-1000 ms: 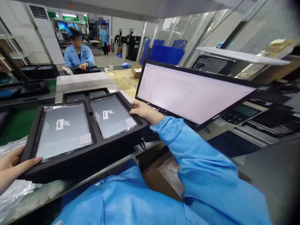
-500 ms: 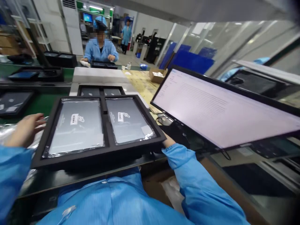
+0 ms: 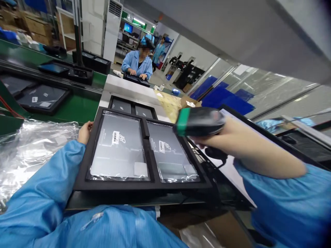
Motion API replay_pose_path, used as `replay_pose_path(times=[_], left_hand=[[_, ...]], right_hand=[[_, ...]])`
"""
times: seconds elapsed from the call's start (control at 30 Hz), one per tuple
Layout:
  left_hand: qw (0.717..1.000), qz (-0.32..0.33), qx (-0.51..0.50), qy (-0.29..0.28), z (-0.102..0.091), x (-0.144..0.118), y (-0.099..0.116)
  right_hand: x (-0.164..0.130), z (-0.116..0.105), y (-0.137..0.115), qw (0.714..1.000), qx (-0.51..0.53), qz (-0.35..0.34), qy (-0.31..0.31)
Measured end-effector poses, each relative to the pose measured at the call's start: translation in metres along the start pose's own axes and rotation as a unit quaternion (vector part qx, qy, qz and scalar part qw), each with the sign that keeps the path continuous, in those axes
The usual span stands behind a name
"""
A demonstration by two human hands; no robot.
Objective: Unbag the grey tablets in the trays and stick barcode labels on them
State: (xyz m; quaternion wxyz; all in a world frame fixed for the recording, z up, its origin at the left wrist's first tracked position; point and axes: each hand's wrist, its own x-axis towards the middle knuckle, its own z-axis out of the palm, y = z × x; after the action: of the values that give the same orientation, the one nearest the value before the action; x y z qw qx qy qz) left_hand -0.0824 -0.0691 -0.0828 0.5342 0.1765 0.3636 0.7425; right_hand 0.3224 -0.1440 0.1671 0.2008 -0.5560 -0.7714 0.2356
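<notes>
So I've got a black handheld barcode scanner with a green band at its front (image 3: 199, 121) clenched in my right hand (image 3: 219, 137), held up in the air over the right edge of the black foam tray with two compartments (image 3: 113, 184). The scanner's green end points left, and it sits above and just to the right of the right-hand compartment. It isn't touching the tray from what I can see.

My left hand (image 3: 84, 132) is on the other side, fingers curled against the tray's far left corner, so I'm gripping the tray's rim there. The tray sits on the worktop (image 3: 85, 201) right in front of me, between my two hands.

In each compartment lies a flat grey tablet wrapped in clear plastic: the left grey tablet (image 3: 117, 150) and the right grey tablet (image 3: 170, 156), each with a small white barcode label on its upper part. The right one is nearest to the scanner.

Just beyond the tray is a second black tray (image 3: 133, 108). A crinkled sheet of clear plastic film (image 3: 31, 148) lies to the left of my left arm. A tilted black-framed monitor (image 3: 232, 168) sits under my right forearm, mostly hidden by it. Farther along the line a person in a blue smock (image 3: 137, 63) works at their own tray.
</notes>
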Motion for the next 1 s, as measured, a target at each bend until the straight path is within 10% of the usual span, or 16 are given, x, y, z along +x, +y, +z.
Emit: replay_pose_path(times=[0.1, 0.3, 1.0], left_hand=[[0.997, 0.005, -0.074, 0.025, -0.006, 0.004, 0.002], [0.972, -0.032, -0.222, -0.069, -0.02, -0.007, 0.026], [0.972, -0.067, -0.213, -0.069, -0.021, -0.005, 0.012]], right_hand=[[0.027, 0.046, -0.048, 0.984, -0.11, -0.047, -0.135], [0.071, 0.115, -0.063, 0.961, -0.179, -0.082, -0.192], [0.09, 0.113, -0.071, 0.949, -0.152, -0.064, -0.268]])
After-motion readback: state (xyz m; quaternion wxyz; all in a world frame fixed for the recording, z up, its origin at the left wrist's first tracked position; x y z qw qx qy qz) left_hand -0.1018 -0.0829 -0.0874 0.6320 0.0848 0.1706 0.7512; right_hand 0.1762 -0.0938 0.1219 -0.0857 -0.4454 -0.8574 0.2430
